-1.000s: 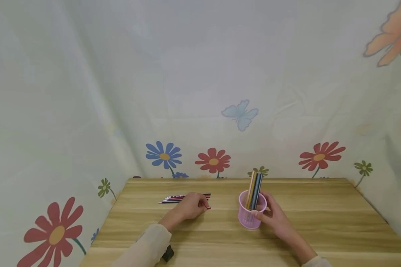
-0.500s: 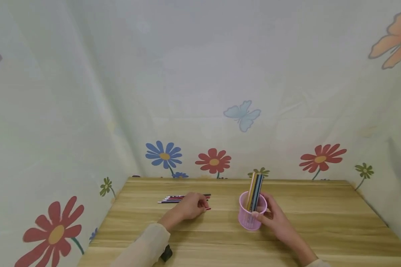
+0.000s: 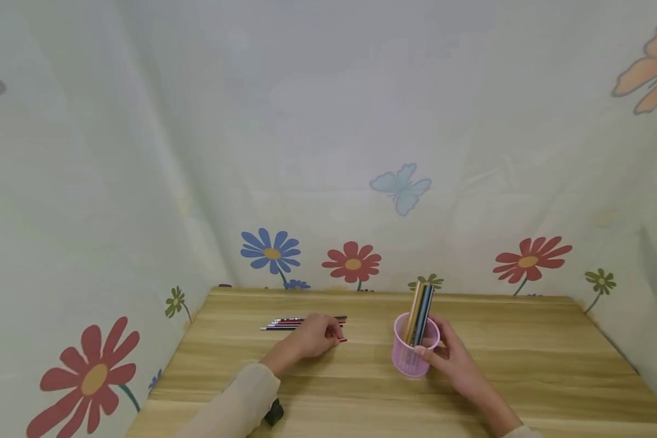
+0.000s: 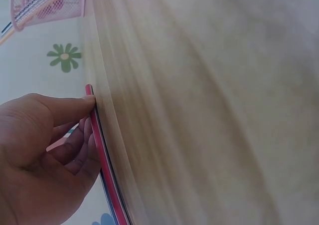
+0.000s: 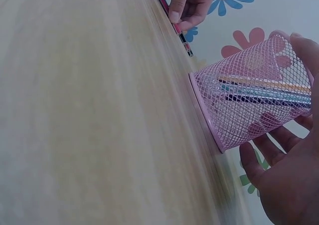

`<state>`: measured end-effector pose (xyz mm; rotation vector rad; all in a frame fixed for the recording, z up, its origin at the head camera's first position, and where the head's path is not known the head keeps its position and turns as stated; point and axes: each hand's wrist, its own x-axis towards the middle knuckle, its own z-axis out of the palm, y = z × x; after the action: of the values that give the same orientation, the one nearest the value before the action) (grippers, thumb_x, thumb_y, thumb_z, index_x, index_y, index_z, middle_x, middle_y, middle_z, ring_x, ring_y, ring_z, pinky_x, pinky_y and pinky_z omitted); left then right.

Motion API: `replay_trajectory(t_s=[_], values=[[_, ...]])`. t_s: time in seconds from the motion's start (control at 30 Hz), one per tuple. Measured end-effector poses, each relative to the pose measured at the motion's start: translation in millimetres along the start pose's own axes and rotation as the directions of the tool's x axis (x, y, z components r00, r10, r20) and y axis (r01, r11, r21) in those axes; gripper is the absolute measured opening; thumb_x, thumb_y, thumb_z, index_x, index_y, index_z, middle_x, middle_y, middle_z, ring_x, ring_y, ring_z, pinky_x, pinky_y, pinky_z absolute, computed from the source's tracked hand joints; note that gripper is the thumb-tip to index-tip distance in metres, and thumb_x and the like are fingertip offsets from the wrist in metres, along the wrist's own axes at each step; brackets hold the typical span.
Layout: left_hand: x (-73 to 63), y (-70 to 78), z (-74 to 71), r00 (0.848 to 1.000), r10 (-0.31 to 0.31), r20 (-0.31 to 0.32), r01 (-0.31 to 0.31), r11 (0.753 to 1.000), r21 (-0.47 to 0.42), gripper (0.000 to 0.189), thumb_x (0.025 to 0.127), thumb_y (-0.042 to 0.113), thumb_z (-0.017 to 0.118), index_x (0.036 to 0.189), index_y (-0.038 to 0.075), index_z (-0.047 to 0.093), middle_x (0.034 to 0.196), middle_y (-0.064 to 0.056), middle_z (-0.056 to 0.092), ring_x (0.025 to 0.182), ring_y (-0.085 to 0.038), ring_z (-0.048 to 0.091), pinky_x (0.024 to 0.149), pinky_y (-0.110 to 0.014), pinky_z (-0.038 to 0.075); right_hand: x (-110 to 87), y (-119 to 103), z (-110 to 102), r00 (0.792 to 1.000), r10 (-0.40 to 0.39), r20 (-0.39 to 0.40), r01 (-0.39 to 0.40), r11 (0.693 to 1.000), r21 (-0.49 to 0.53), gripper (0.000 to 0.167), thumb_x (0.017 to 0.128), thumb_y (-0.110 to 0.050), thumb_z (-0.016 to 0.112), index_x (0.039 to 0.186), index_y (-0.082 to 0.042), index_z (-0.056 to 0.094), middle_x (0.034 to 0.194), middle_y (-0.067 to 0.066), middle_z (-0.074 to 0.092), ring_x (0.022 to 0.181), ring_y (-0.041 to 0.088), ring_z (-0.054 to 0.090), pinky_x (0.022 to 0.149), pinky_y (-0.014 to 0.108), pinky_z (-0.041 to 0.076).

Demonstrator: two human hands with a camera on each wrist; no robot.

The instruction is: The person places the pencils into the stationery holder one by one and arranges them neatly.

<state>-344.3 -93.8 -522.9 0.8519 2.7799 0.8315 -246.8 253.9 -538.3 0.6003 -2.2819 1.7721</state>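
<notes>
My left hand is low over the table, thumb and fingertips pinching a red pencil near one end. In the head view most of that pencil is hidden behind the hand. Several other pencils lie side by side just beyond the hand, white-tipped ends to the left. My right hand holds a pink mesh pencil cup from its right side, thumb at the rim and fingers around the back. The cup stands upright on the table. Several pencils, yellowish and dark, lean in it.
Both hands work over a wood-grain table. A pale curtain printed with flowers and butterflies hangs behind its far edge and along the sides. Under the left wrist sits a small black object, partly covered by the sleeve.
</notes>
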Motion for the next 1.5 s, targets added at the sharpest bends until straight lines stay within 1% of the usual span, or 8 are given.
replay_trajectory(t_s=[0.2,0.4,0.57,0.87,1.07,1.17,1.3,1.5], values=[[-0.7,-1.2,-1.4,1.0,-0.011,0.011,0.011,1.0,-0.005,0.009,0.095,0.009,0.076,0.092,0.018,0.075,0.081,0.01,0.062,0.072,-0.008,0.054,0.067,-0.025,0.048,1.9,1.5,-0.3,1.0,0.0,0.013,0.0,1.0,-0.003,0.066,0.099,-0.004,0.073,0.156,-0.008,0.04,0.145,0.024,0.056,0.13,0.029,0.058,0.103,0.037,0.053],[-1.5,1.7,-1.5,1.0,0.017,-0.006,-0.017,1.0,0.006,0.011,0.094,0.006,0.077,0.091,0.016,0.074,0.08,0.01,0.062,0.072,-0.008,0.053,0.068,-0.025,0.048,0.6,4.4,-1.3,1.0,-0.01,0.008,0.01,1.0,-0.002,0.065,0.099,-0.003,0.072,0.156,-0.007,0.04,0.145,0.024,0.057,0.128,0.019,0.06,0.1,0.033,0.053],[-2.4,3.9,-0.7,1.0,0.003,0.002,-0.003,1.0,0.002,0.01,0.094,0.007,0.077,0.091,0.016,0.074,0.081,0.01,0.062,0.072,-0.008,0.053,0.067,-0.026,0.048,-0.8,5.4,-1.5,1.0,-0.011,0.002,0.011,1.0,-0.002,0.065,0.099,-0.003,0.072,0.156,-0.008,0.041,0.146,0.023,0.057,0.127,0.013,0.059,0.101,0.034,0.053],[0.6,3.4,2.7,1.0,0.009,0.002,-0.009,0.999,0.044,0.011,0.094,0.007,0.077,0.091,0.017,0.074,0.081,0.012,0.063,0.074,-0.007,0.056,0.071,-0.024,0.051,-1.7,4.8,-1.4,1.0,-0.008,0.005,0.008,1.0,0.009,0.066,0.099,-0.002,0.072,0.157,-0.006,0.039,0.147,0.023,0.055,0.128,0.012,0.058,0.102,0.032,0.053],[0.7,7.3,0.0,1.0,-0.007,0.003,0.007,0.999,0.053,0.01,0.095,0.007,0.077,0.092,0.016,0.074,0.083,0.01,0.063,0.076,-0.008,0.057,0.074,-0.025,0.051,2.3,1.7,-1.3,1.0,-0.014,0.011,0.014,1.0,0.008,0.065,0.1,-0.003,0.071,0.157,-0.007,0.04,0.147,0.023,0.055,0.129,0.012,0.057,0.102,0.031,0.052],[2.3,8.9,-0.8,1.0,-0.008,0.006,0.008,0.998,0.055,0.009,0.095,0.007,0.077,0.092,0.015,0.074,0.083,0.009,0.063,0.075,-0.008,0.056,0.072,-0.025,0.051,3.0,0.8,-2.7,1.0,-0.003,-0.005,0.003,1.0,0.0,0.065,0.099,-0.003,0.072,0.156,-0.008,0.041,0.147,0.022,0.055,0.129,0.011,0.057,0.103,0.032,0.052],[4.9,8.3,-0.4,1.0,-0.003,0.009,0.002,0.996,0.09,0.01,0.096,0.009,0.076,0.092,0.018,0.074,0.08,0.01,0.061,0.072,-0.007,0.054,0.068,-0.024,0.048,1.8,0.8,-3.8,1.0,0.009,-0.015,-0.009,1.0,-0.006,0.065,0.099,-0.004,0.072,0.156,-0.008,0.041,0.148,0.022,0.055,0.128,0.009,0.057,0.103,0.033,0.052],[3.0,11.6,-4.0,0.999,0.009,0.034,-0.013,0.993,0.117,0.01,0.096,0.008,0.075,0.09,0.016,0.074,0.078,0.01,0.061,0.072,-0.007,0.053,0.07,-0.024,0.047,0.3,2.1,-2.8,1.0,0.016,0.008,-0.016,1.0,0.012,0.066,0.1,-0.004,0.071,0.157,-0.007,0.039,0.149,0.024,0.054,0.129,0.011,0.057,0.102,0.031,0.051]])
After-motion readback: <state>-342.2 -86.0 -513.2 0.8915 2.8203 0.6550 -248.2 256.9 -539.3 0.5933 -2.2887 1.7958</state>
